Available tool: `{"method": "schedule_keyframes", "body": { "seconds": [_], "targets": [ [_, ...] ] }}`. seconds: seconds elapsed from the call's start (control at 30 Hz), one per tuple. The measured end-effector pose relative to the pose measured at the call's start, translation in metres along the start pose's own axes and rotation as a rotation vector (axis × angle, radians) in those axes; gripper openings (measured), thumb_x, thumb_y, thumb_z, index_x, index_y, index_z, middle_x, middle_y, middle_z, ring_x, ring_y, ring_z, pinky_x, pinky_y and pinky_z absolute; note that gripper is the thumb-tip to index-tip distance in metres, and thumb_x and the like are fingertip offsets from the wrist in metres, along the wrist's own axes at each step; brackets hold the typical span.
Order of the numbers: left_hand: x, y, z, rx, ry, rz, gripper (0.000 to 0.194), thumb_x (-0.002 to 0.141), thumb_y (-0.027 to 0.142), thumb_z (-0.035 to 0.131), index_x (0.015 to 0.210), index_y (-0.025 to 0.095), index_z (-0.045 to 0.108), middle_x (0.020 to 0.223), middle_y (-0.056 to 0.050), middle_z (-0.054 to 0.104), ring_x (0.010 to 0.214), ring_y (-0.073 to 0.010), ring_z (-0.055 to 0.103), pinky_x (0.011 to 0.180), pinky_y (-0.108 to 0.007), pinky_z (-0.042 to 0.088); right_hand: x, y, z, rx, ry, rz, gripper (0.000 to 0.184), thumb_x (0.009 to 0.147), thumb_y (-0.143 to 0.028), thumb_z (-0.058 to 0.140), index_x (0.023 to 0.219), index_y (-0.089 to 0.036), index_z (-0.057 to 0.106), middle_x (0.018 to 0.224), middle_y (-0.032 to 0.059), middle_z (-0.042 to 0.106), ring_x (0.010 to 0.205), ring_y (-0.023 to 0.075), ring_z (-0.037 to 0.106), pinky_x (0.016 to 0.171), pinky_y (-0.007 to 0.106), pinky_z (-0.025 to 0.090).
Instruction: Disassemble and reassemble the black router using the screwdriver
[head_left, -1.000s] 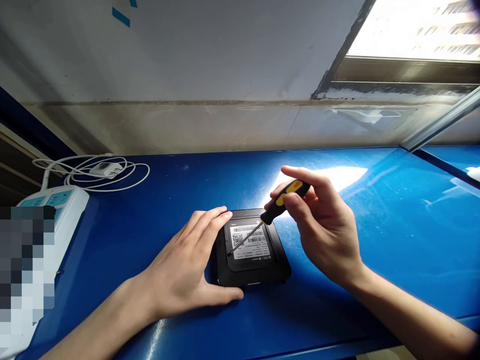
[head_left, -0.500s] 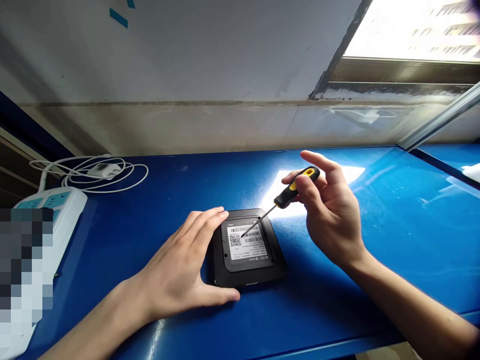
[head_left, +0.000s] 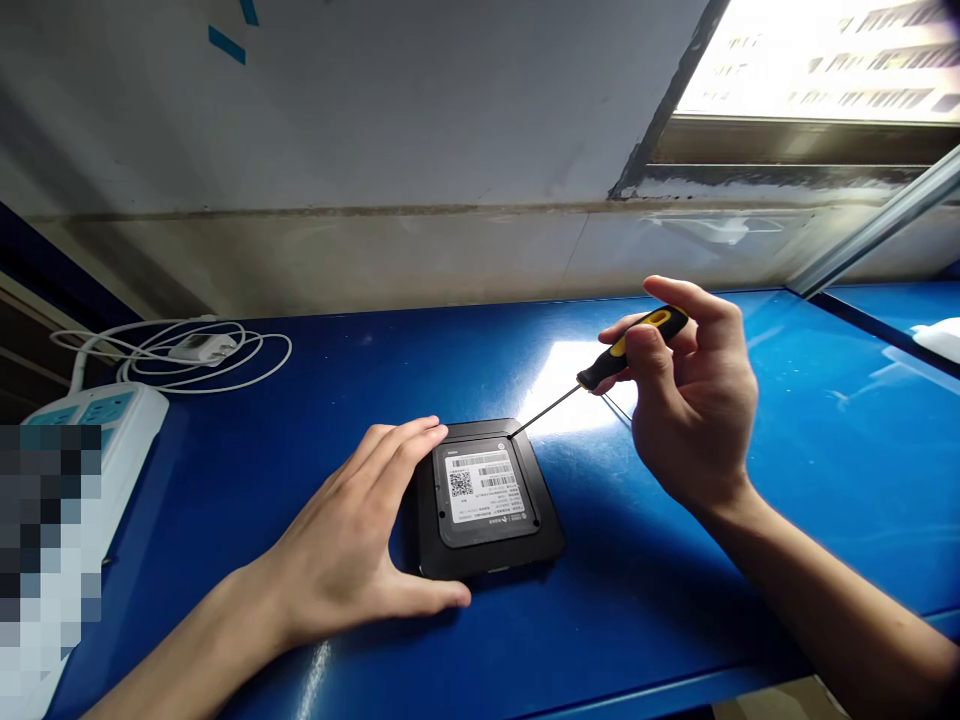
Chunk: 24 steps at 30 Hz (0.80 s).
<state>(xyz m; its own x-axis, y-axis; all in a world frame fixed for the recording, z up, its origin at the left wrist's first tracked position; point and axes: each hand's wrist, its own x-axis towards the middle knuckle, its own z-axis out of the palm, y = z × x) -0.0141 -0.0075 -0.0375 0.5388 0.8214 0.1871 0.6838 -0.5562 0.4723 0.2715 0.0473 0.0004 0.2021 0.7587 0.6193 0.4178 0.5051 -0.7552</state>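
Note:
A flat, square black electronic box (head_left: 495,558) lies on the blue table, with a white barcode label (head_left: 484,500) on its upper face and small dark holes near the corners. My left hand (head_left: 352,540) spans its left side, fingers at the far-left corner and thumb along the near edge. Between thumb and fingers, my right hand (head_left: 694,400) grips a screwdriver (head_left: 634,345) with a black and yellow handle; the index finger is raised off it. The slanted shaft ends at the hole by the box's far-right corner. How deep the tip sits cannot be made out.
To the left stands a white power strip (head_left: 154,425), partly pixelated. Behind it lie a coiled white cable (head_left: 281,362) and a white adapter (head_left: 202,347). A wall (head_left: 420,260) bounds the blue table (head_left: 360,650) at the back, and a metal frame (head_left: 862,235) rises at right.
The screwdriver tip has moved from above the label to the far-right corner hole. My right hand has shifted right and slightly up; my left hand remains at the box.

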Motion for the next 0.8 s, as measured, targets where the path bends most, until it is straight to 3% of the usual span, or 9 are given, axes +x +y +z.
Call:
{"method": "schedule_keyframes", "body": {
  "seconds": [0.23,0.3,0.4,0.47,0.57,0.8],
  "targets": [
    [0.000,-0.002,0.000,0.005,-0.012,-0.011,0.113,0.072,0.060,0.089,0.161,0.033,0.024,0.161,-0.011,0.047,0.145,-0.0391,0.046,0.116,-0.063,0.049,0.009,0.000,-0.005,-0.178,0.047,0.055,0.035,0.103,-0.044,0.055,0.133,-0.027,0.057,0.079,0.0020,0.066,0.063,0.0202,0.066,0.056,0.034,0.056],
    [0.000,-0.002,0.000,0.004,-0.013,-0.012,0.113,0.072,0.061,0.089,0.161,0.033,0.024,0.161,-0.011,0.047,0.146,-0.0394,0.046,0.116,-0.064,0.048,0.012,0.004,-0.006,-0.270,-0.093,0.152,0.040,0.102,-0.046,0.053,0.135,-0.024,0.054,0.073,0.0006,0.063,0.060,0.0199,0.064,0.054,0.033,0.053],
    [-0.001,-0.002,0.000,0.010,-0.017,-0.018,0.113,0.073,0.062,0.088,0.161,0.035,0.024,0.162,-0.011,0.046,0.146,-0.0403,0.046,0.116,-0.066,0.047,0.012,0.014,-0.003,-0.488,-0.491,0.262,0.038,0.102,-0.048,0.050,0.127,-0.020,0.059,0.069,-0.0006,0.062,0.057,0.0184,0.060,0.055,0.032,0.048],
    [-0.001,-0.003,0.000,0.018,-0.023,-0.026,0.112,0.072,0.062,0.088,0.160,0.035,0.024,0.162,-0.011,0.046,0.146,-0.0406,0.046,0.116,-0.066,0.047,0.008,0.020,0.000,-0.596,-0.666,0.261,0.030,0.100,-0.044,0.054,0.115,-0.021,0.066,0.069,0.0008,0.065,0.059,0.0182,0.060,0.059,0.032,0.046],
    [-0.001,-0.003,-0.001,0.024,-0.028,-0.025,0.112,0.072,0.062,0.089,0.160,0.035,0.024,0.161,-0.011,0.047,0.146,-0.0399,0.046,0.116,-0.066,0.048,0.003,0.023,0.004,-0.652,-0.733,0.245,0.025,0.099,-0.038,0.056,0.111,-0.020,0.069,0.074,0.0038,0.071,0.061,0.0190,0.062,0.063,0.033,0.044],
    [-0.001,-0.003,-0.001,0.026,-0.037,-0.024,0.112,0.073,0.061,0.088,0.160,0.035,0.024,0.161,-0.011,0.047,0.146,-0.0400,0.046,0.116,-0.065,0.048,0.001,0.019,0.008,-0.710,-0.748,0.221,0.029,0.102,-0.037,0.052,0.118,-0.019,0.068,0.096,0.0115,0.079,0.078,0.0250,0.070,0.073,0.037,0.046]
  ]
}}
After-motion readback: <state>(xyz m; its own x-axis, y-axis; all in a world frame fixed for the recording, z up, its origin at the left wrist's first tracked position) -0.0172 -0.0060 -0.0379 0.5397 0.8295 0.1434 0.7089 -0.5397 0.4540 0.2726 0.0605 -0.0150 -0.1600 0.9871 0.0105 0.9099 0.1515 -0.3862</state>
